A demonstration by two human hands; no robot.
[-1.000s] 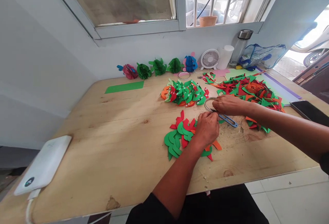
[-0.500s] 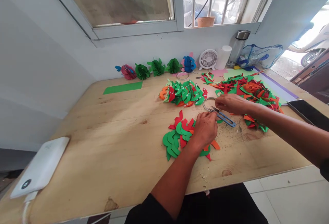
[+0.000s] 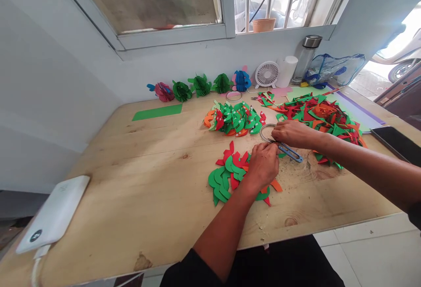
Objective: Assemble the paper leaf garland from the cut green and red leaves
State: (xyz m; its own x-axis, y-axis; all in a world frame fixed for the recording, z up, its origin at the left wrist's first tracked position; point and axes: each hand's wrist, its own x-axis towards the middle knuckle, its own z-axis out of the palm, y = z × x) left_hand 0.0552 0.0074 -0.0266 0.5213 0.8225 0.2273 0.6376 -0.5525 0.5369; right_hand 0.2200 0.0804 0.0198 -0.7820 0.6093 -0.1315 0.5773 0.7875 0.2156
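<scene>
Counter (image 3: 148,190), wooden, against the wall. Left hand (image 3: 264,162) right of the counter's middle, fingers bunched at the tip end of the blue snips (image 3: 291,152); right hand (image 3: 292,133) just beyond, fingers drawn together by the metallic ring (image 3: 262,136). Cannot tell what either grip holds, if anything; fingertips hidden.

Snips: one pair, slanting toward the near right corner. Nearer the near edge, one pile of cut shapes (image 3: 219,179), green, red, orange; left hand and forearm cover part of it. Beyond, toward the far edge, one pile of white-marked shapes (image 3: 235,119). Toward the right edge, one heap of scraps (image 3: 315,112), partly behind the right forearm. Pieces overlap; not countable.

Along the far edge: five paper ornaments (image 3: 201,86) (one pink, three green, one blue), one fan (image 3: 267,74), one white cylinder (image 3: 289,71), one bottle (image 3: 303,63), one clear pouch (image 3: 335,69). In front of the ornaments, one green strip (image 3: 157,112) and a second ring (image 3: 234,101). Right edge: one phone (image 3: 396,143). Near left corner: one white device (image 3: 54,214), cabled.
</scene>
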